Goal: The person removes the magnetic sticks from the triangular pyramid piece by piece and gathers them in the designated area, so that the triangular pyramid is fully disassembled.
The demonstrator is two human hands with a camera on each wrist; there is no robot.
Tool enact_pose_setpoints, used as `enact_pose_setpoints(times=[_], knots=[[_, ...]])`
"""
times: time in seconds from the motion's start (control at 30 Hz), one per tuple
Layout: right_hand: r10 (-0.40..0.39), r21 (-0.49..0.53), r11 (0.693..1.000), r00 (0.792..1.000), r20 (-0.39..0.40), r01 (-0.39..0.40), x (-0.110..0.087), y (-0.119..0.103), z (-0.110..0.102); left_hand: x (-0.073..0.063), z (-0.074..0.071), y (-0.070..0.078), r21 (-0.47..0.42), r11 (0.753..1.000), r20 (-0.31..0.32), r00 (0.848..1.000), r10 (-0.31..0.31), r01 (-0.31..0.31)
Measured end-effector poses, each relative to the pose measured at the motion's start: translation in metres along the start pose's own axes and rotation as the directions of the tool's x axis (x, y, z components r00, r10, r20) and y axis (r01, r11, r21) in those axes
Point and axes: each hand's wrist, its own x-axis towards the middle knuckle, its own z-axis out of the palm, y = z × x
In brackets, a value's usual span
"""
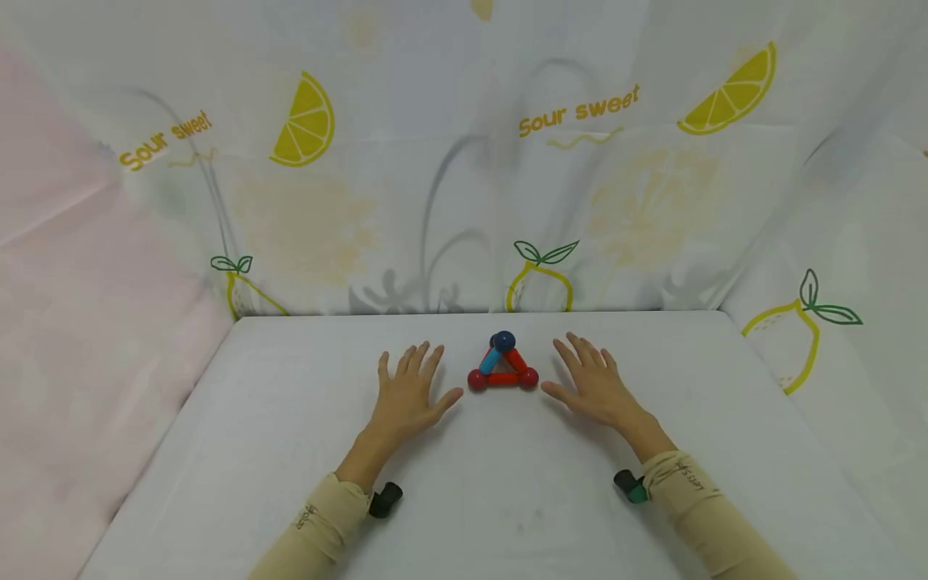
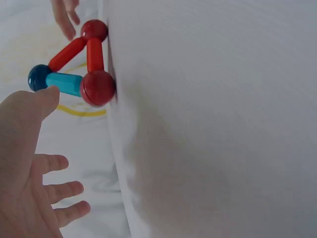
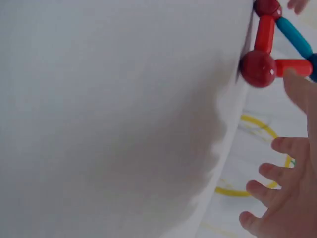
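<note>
A ball-and-rod triangle (image 1: 503,379) stands on the white table. Two red balls (image 2: 98,88) form its front corners, joined by a red rod (image 3: 264,33). A light blue rod (image 2: 64,83) and another red rod slope up to a dark blue ball (image 1: 504,341) on top; part of a second dark ball shows behind that one. To its left is my left hand (image 1: 408,400), fingers spread and holding nothing. My right hand (image 1: 596,388) hovers on the right side, also spread and holding nothing. Both thumbs point toward the red balls, with a small gap in the head view.
The white table (image 1: 507,475) ends at a hanging cloth (image 1: 406,201) printed with lemons. Cloth also hangs along the left and right sides. A dark wrist device (image 1: 386,499) sits at the left cuff, and a dark and green one (image 1: 631,486) at the right.
</note>
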Motion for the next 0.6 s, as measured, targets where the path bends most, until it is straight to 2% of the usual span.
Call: enact_pose_setpoints(times=[0.1, 0.2, 0.37, 0.47, 0.53, 0.6], knots=[[-0.038, 0.094, 0.995, 0.998, -0.044, 0.042, 0.006, -0.008, 0.005, 0.01, 0.004, 0.013, -0.079, 0.996, -0.051, 0.998, 0.047, -0.051], [-0.068, 0.214, 0.973, 0.993, -0.097, 0.088, 0.012, -0.018, 0.012, 0.02, 0.007, 0.026, -0.189, 0.978, -0.101, 0.992, 0.074, -0.092], [-0.1, 0.376, 0.913, 0.98, -0.173, 0.159, 0.022, -0.033, 0.026, 0.036, 0.013, 0.046, -0.36, 0.927, -0.118, 0.991, 0.069, -0.108], [-0.076, 0.438, 0.885, 0.978, -0.195, 0.156, 0.027, -0.04, 0.033, 0.043, 0.017, 0.056, -0.431, 0.894, -0.103, 0.991, 0.088, -0.124], [-0.041, 0.466, 0.874, 0.977, -0.21, 0.136, 0.028, -0.045, 0.036, 0.046, 0.019, 0.06, -0.45, 0.883, -0.097, 0.99, 0.097, -0.131], [-0.014, 0.457, 0.881, 0.971, -0.238, 0.125, 0.029, -0.048, 0.037, 0.047, 0.021, 0.064, -0.449, 0.883, -0.104, 0.99, 0.098, -0.135]])
